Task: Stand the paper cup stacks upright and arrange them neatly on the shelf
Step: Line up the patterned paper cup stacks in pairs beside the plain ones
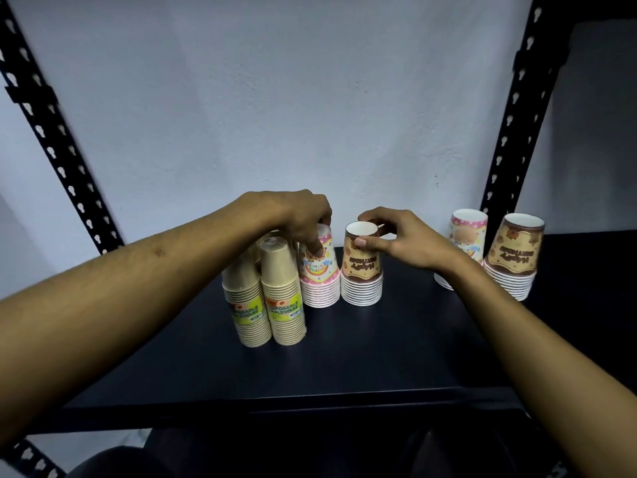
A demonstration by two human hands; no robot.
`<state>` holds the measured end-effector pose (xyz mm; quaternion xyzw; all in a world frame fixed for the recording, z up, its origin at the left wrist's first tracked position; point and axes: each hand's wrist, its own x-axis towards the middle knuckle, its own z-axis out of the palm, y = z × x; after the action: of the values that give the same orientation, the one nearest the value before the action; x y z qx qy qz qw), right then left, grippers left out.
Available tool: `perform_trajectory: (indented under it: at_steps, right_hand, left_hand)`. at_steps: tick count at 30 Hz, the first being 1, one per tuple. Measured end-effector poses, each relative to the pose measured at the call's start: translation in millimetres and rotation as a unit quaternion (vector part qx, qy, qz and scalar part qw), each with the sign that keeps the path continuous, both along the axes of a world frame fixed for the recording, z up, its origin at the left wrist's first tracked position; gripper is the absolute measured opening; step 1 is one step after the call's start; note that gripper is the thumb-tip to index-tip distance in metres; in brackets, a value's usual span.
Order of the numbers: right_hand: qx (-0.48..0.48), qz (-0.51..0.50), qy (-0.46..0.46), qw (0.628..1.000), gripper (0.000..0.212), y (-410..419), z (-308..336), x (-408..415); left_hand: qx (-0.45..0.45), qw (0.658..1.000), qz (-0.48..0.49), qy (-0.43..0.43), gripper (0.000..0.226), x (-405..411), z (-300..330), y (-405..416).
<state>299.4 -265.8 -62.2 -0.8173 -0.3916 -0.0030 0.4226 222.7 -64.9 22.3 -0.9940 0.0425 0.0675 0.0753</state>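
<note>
My left hand (303, 219) pinches the pink stack (319, 270), my right hand (400, 238) the brown stack (362, 270), both upright mid-shelf (344, 357) beside the beige stacks (265, 298). Two stacks (496, 250) far right need moving in.

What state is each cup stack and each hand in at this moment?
Left hand: grips the top of the near pink stack.
Right hand: pinches the top of the near brown stack.
Near pink stack: upright, rims down.
Near brown stack: upright, rims down.
Two beige wrapped stacks: upright, side by side.
Far pink stack: upright, untouched.
Far brown stack: upright, untouched.
</note>
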Motion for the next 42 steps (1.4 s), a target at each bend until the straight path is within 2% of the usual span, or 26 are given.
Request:
perform_trajectory:
  at_steps: [6, 10, 13, 15, 19, 23, 26, 30, 34, 37, 40, 42]
  right_hand:
    - [0.026, -0.063, 0.014, 0.998, 0.062, -8, -17, -20]
    - [-0.004, -0.1, -0.014, 0.995, 0.065, -38, -35, -36]
    - [-0.046, -0.125, -0.023, 0.991, 0.073, -73, -57, -51]
    - [-0.057, -0.16, -0.032, 0.985, 0.069, -100, -74, -59]
    - [-0.138, -0.26, -0.094, 0.951, 0.059, -148, -102, -63]
    - [-0.232, -0.359, -0.088, 0.9, 0.05, -170, -107, -62]
    - [-0.192, -0.401, -0.034, 0.895, 0.063, -171, -101, -55]
    - [-0.073, -0.404, 0.044, 0.911, 0.086, -172, -93, -34]
    - [0.024, -0.409, 0.076, 0.909, 0.105, -175, -87, -11]
    - [0.033, -0.398, 0.07, 0.914, 0.102, -174, -86, 3]
    - [0.016, -0.398, 0.05, 0.916, 0.084, -176, -91, 8]
    - [0.02, -0.396, 0.042, 0.917, 0.079, -176, -92, 9]
  left_hand:
    - [-0.044, 0.999, 0.005, -0.003, 0.085, -9, -1, -5]
    - [-0.089, 0.987, -0.053, -0.124, 0.077, -26, -2, -17]
    - [-0.193, 0.955, -0.109, -0.199, 0.066, -44, -15, -43]
    - [-0.269, 0.929, -0.128, -0.221, 0.059, -52, -37, -66]
    - [-0.352, 0.909, -0.121, -0.188, 0.06, -46, -96, -114]
    - [-0.419, 0.898, -0.056, -0.121, 0.072, -24, -144, -148]
    - [-0.437, 0.894, 0.011, -0.104, 0.086, -3, -164, -161]
    - [-0.399, 0.908, 0.054, -0.121, 0.1, 27, -174, -171]
    - [-0.462, 0.876, 0.071, -0.114, 0.111, 60, -177, -176]
    - [-0.498, 0.854, 0.08, -0.125, 0.108, 77, -179, -176]
    - [-0.484, 0.857, 0.068, -0.164, 0.09, 84, -184, -176]
    - [-0.484, 0.857, 0.059, -0.167, 0.083, 84, -186, -175]
